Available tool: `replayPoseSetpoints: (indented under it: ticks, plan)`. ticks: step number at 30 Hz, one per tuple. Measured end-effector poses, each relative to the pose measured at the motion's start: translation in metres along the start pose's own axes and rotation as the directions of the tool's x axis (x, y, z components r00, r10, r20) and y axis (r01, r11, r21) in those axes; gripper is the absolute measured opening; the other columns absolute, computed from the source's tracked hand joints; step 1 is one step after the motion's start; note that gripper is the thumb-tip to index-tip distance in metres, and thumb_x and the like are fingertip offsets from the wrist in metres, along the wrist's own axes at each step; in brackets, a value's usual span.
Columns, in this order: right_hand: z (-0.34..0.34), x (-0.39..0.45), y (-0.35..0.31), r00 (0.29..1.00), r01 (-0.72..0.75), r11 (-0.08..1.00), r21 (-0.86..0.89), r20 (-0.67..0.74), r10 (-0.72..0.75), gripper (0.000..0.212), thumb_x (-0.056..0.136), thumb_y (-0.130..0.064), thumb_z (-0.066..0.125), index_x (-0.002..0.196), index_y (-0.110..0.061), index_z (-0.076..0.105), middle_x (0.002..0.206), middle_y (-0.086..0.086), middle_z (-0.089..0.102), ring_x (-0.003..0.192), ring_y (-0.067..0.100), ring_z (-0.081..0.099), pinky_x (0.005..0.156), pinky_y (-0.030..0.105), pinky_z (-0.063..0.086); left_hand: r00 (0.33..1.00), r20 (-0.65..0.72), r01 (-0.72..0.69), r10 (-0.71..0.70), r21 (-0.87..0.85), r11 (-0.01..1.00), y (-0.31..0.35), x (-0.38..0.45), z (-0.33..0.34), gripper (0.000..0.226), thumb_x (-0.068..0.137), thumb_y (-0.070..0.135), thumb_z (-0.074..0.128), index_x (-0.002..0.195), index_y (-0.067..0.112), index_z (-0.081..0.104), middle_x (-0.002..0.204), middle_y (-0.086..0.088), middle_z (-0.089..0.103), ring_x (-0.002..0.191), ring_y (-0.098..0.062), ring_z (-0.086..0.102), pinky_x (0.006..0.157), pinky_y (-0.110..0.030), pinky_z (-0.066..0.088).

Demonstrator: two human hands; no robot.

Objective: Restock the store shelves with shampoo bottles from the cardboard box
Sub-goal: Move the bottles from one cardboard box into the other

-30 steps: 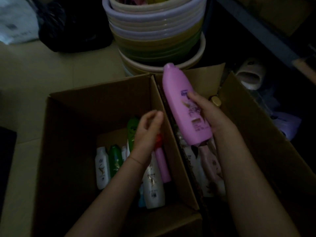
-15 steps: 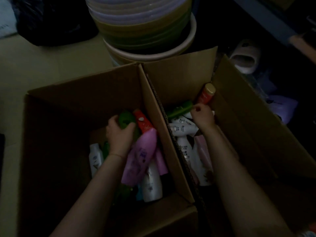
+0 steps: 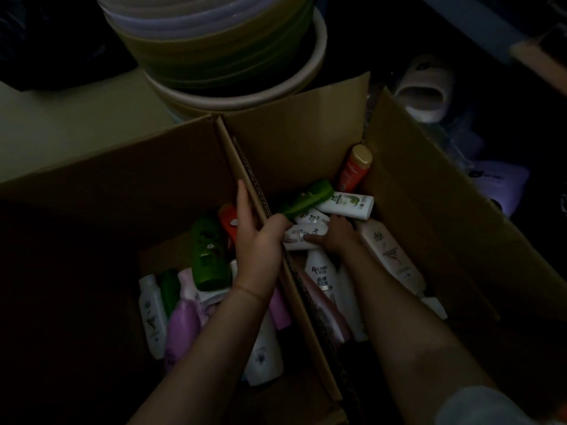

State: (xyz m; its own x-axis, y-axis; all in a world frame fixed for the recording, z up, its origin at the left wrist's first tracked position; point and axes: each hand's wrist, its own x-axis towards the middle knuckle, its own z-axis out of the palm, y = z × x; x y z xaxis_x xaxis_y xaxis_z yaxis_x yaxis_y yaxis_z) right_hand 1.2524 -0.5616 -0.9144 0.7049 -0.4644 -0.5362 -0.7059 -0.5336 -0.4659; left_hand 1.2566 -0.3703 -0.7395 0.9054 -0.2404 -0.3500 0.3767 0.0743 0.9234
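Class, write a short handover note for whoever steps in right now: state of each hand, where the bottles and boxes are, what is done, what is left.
Left hand: reaches across the cardboard wall between the two boxes, fingers on a white bottle in the right box.
Right hand: grips the same white bottle.
Left box: holds green, purple, white and red bottles.
Right box: a loose pile of bottles, with a green bottle on top.
Done: both boxes open.
Left: lift bottles out and shelve them; no shelf is clearly in view.

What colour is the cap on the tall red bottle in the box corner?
Gold, a rounded gold cap on the tall red plastic bottle; the head view shows it.
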Motion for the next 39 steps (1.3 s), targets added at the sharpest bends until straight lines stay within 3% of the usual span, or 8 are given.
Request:
replayPoseSetpoints:
  ticks: [6, 11, 14, 18, 22, 29, 35, 39]
  plan:
    - [-0.01, 0.01, -0.009, 0.983, -0.005, 0.995, -0.095, 0.185, 0.022, 0.13, 0.031, -0.08, 0.078, 0.141, -0.019, 0.044, 0.139, 0.005, 0.053, 0.12, 0.022, 0.055, 0.084, 0.033, 0.055, 1.0, -0.01, -0.003, 0.003, 0.031, 1.0, 0.002, 0.0, -0.001, 0.087, 0.075, 0.019, 0.06, 0.151, 0.048, 0.028, 0.147, 0.004, 0.05, 0.127, -0.018, 0.056, 0.106, -0.05, 0.048]
    - [-0.009, -0.026, -0.04, 0.987, 0.087, 0.935, -0.344, 0.16, -0.033, 0.116, 0.061, -0.067, 0.078, 0.149, -0.008, 0.03, 0.151, 0.011, 0.039, 0.136, 0.028, 0.039, 0.107, 0.034, 0.034, 1.0, -0.008, -0.01, 0.01, 0.044, 0.999, 0.001, 0.0, -0.001, 0.087, 0.076, 0.019, 0.059, 0.153, 0.046, 0.027, 0.149, 0.006, 0.049, 0.126, -0.015, 0.056, 0.106, -0.046, 0.048]
    - [-0.01, -0.034, -0.045, 0.969, 0.151, 0.956, -0.251, 0.231, -0.092, 0.092, 0.083, -0.036, 0.076, 0.154, -0.012, 0.022, 0.156, 0.006, 0.03, 0.141, 0.023, 0.032, 0.104, 0.023, 0.024, 1.0, -0.002, -0.001, 0.001, 0.061, 0.998, 0.004, -0.001, -0.001, 0.089, 0.075, 0.02, 0.058, 0.154, 0.044, 0.025, 0.148, 0.007, 0.048, 0.125, -0.012, 0.056, 0.106, -0.045, 0.048]
    - [-0.014, -0.038, -0.039, 0.964, 0.076, 0.996, 0.044, 0.254, -0.085, 0.088, 0.074, -0.043, 0.081, 0.149, -0.027, 0.037, 0.15, 0.005, 0.043, 0.13, 0.023, 0.047, 0.102, 0.029, 0.037, 1.0, -0.023, -0.012, 0.014, 0.074, 0.997, 0.011, -0.003, 0.001, 0.081, 0.089, 0.008, 0.057, 0.157, 0.036, 0.023, 0.133, 0.018, 0.046, 0.123, -0.01, 0.052, 0.108, -0.039, 0.046]
    - [-0.032, -0.055, -0.051, 0.927, -0.072, 0.855, 0.514, 0.35, -0.133, 0.073, 0.065, -0.041, 0.088, 0.129, -0.024, 0.059, 0.12, 0.002, 0.068, 0.1, 0.019, 0.068, 0.088, 0.042, 0.056, 0.998, -0.06, 0.011, -0.008, 0.062, 0.998, 0.013, -0.003, 0.003, 0.076, 0.095, 0.002, 0.054, 0.157, 0.034, 0.024, 0.114, 0.029, 0.042, 0.097, 0.005, 0.054, 0.078, -0.013, 0.048]
    - [-0.101, -0.12, -0.098, 0.957, -0.024, 0.535, 0.844, 0.174, -0.232, 0.04, 0.084, -0.015, 0.071, 0.123, -0.016, 0.06, 0.098, 0.004, 0.074, 0.085, 0.02, 0.072, 0.071, 0.033, 0.059, 0.997, -0.032, 0.066, -0.063, 0.092, 0.994, 0.021, -0.012, -0.007, 0.095, 0.071, 0.064, 0.074, 0.152, 0.037, 0.033, 0.152, 0.002, 0.043, 0.134, -0.018, 0.047, 0.112, -0.046, 0.042]
    - [-0.141, -0.197, -0.164, 0.832, 0.23, 0.536, 0.812, 0.122, -0.542, 0.037, 0.078, -0.02, 0.068, 0.114, -0.022, 0.061, 0.097, -0.004, 0.076, 0.09, 0.016, 0.072, 0.075, 0.029, 0.059, 0.997, -0.066, -0.034, 0.026, -0.126, 0.991, 0.063, -0.015, -0.05, 0.081, 0.064, 0.067, 0.068, 0.131, 0.023, 0.054, 0.122, -0.006, 0.064, 0.109, -0.021, 0.065, 0.084, -0.037, 0.057]
    - [-0.099, -0.214, -0.226, 0.769, 0.445, 0.805, 0.392, 0.293, -0.568, 0.042, 0.089, -0.056, 0.058, 0.097, -0.017, 0.071, 0.099, 0.001, 0.075, 0.092, 0.016, 0.072, 0.088, 0.039, 0.057, 0.98, 0.18, 0.168, -0.09, -0.484, 0.859, 0.074, -0.007, -0.102, 0.078, 0.077, 0.04, 0.074, 0.142, 0.006, 0.049, 0.115, -0.019, 0.069, 0.098, -0.029, 0.069, 0.088, -0.042, 0.058]
